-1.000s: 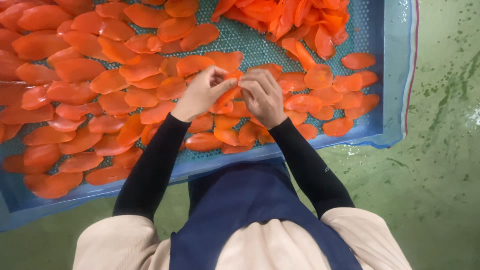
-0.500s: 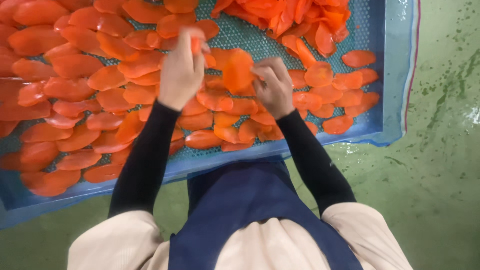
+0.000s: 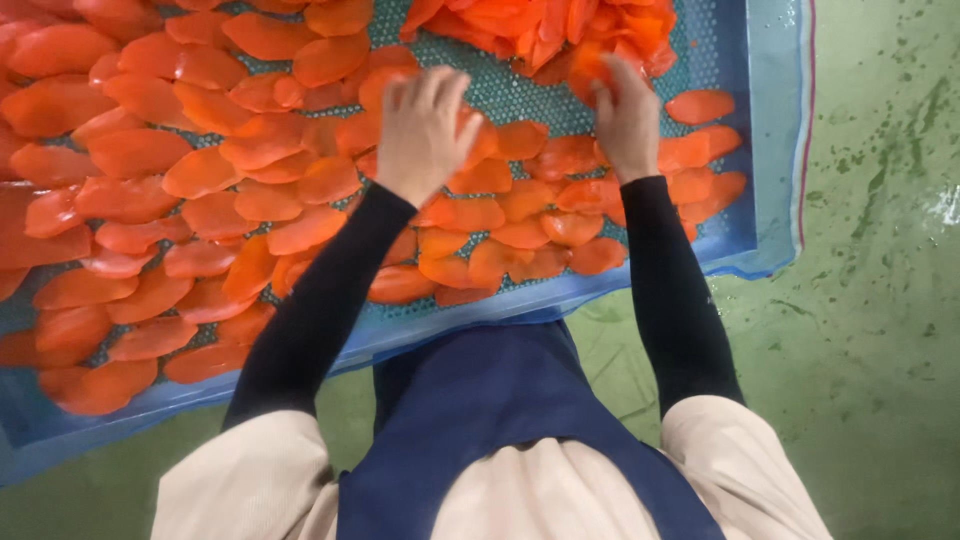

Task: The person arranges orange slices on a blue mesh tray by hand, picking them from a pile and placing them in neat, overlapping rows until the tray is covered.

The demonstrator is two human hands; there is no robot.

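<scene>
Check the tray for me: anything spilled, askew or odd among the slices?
Nothing spilled off the blue mesh tray. One oddity: the orange slices mostly lie flat, but a heap sits jumbled at the far edge, where the right hand reaches. The left hand hovers over flat slices.

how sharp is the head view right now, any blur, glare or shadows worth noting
Head view: the left hand and right hand are smeared by motion blur, while the flat orange fruit slices on the blue mesh drying tray look only a little soft; lighting is even and diffuse, with no hard shadows; a small bright glare patch sits on the wet green floor at the right edge.
</scene>
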